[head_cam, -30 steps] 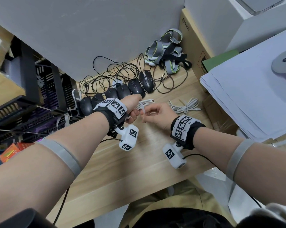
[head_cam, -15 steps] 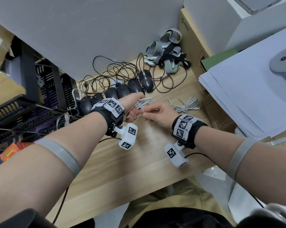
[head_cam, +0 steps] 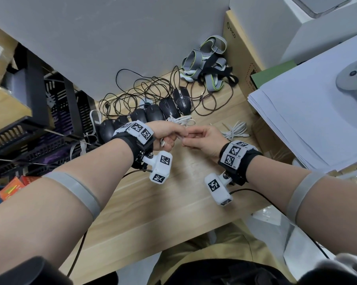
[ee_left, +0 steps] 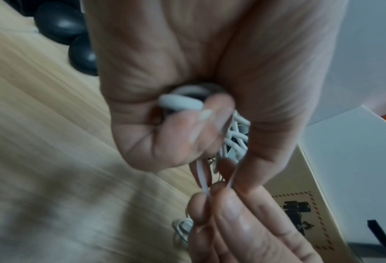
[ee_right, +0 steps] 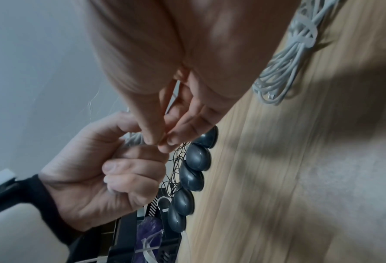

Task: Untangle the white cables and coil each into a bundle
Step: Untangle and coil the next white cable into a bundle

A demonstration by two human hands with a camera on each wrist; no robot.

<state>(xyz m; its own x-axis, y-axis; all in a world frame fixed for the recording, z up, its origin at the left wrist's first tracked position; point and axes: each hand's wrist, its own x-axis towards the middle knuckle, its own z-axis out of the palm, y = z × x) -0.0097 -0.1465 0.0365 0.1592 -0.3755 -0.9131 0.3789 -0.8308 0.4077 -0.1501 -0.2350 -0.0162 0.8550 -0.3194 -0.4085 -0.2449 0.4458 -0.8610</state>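
My left hand (head_cam: 169,134) is curled round a coil of white cable (head_cam: 181,120), whose loops stick out past the knuckles; in the left wrist view the coil (ee_left: 234,135) shows inside the fist (ee_left: 176,124). My right hand (head_cam: 196,138) pinches a thin strand of that cable (ee_left: 202,179) between thumb and forefinger right beside the left fist, fingertips nearly touching it, as the right wrist view shows (ee_right: 160,140). A second white cable bundle (head_cam: 235,131) lies tied on the wooden desk (head_cam: 173,202) to the right of my right hand, also in the right wrist view (ee_right: 286,60).
A row of black computer mice (head_cam: 153,114) with tangled black cords (head_cam: 136,93) lies behind my hands. Grey straps (head_cam: 208,64) sit at the back. A paper stack (head_cam: 307,112) and cardboard box (head_cam: 241,58) stand right, a black rack (head_cam: 40,128) left.
Both hands stay together over the desk; the right hand has shifted its pinch slightly along the strand near the left fist. The tied bundle has not moved.
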